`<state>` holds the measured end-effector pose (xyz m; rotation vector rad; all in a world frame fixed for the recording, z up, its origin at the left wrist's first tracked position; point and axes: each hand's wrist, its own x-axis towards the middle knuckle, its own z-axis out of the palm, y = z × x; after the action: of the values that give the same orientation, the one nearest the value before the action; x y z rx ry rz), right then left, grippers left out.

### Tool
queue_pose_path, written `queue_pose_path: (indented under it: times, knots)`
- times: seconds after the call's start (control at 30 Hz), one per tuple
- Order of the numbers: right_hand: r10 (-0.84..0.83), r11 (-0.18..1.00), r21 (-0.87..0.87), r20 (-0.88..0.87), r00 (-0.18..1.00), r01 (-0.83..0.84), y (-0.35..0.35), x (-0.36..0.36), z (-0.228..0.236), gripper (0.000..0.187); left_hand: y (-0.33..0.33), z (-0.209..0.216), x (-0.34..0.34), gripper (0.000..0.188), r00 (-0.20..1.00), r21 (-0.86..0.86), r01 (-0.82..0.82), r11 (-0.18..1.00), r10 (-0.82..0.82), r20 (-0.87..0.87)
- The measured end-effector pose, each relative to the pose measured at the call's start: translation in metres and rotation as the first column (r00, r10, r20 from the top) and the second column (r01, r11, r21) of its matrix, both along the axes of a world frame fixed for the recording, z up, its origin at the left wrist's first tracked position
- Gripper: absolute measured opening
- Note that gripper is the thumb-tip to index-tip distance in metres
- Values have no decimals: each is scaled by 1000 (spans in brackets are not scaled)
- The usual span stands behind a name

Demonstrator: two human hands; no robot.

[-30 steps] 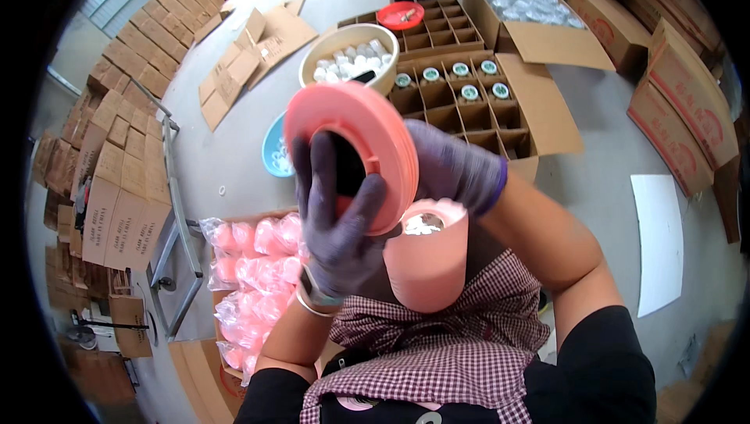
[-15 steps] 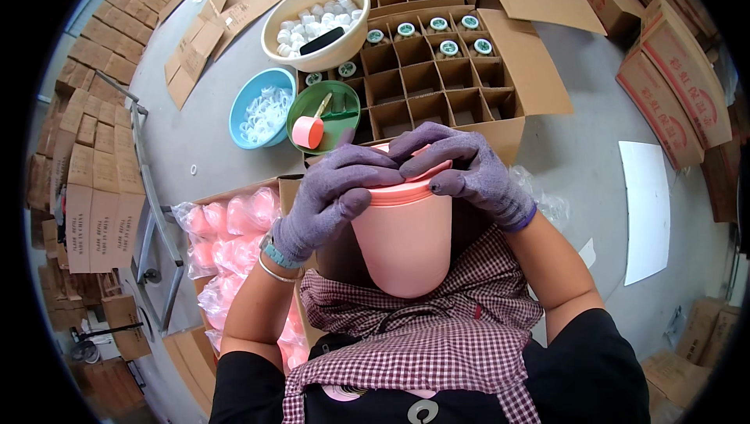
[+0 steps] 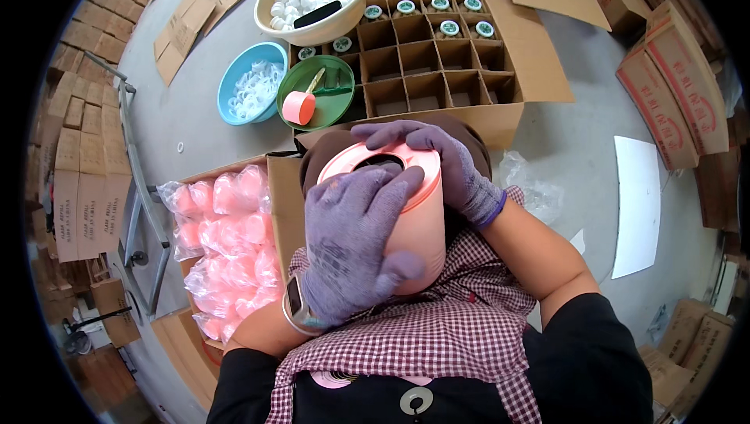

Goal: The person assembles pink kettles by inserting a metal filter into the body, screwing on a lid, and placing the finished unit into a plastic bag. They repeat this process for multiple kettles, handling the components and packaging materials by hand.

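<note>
Pink container [image 3: 419,240], pink ring-shaped lid [image 3: 424,163] on top

Left hand [image 3: 348,236]: around pink pot [image 3: 423,240], left side
Right hand [image 3: 457,165]: on its far right rim
Blue bowl [image 3: 254,52]: far left, holding white rings [image 3: 258,90]

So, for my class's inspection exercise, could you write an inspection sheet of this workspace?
Surface: grey floor under the cartons and bowls; the work is held at the lap.
Things in hand: pink container with a pink ring-shaped top around a dark opening.
Clutter: clear plastic, white sheet and small white ring on the floor.
Hands: gloved left hand across the top and near side; gloved right hand over the far rim.
Cables: none that can be told for certain.
Surroundings: divided carton with lidded jars; blue bowl, green tray, cream basin; box of bagged pink items; stacked cartons at left.
</note>
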<state>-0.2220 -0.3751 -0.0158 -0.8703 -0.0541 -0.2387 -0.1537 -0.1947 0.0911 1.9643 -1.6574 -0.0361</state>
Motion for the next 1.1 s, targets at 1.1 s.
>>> queue_pose_path:
  times: [1.1]
  knots:
    - [518, -275, -956, -58, 853, 103, 55, -50, 182, 100, 76, -63, 41, 87, -2, -171, 312, 935, -179, -984]
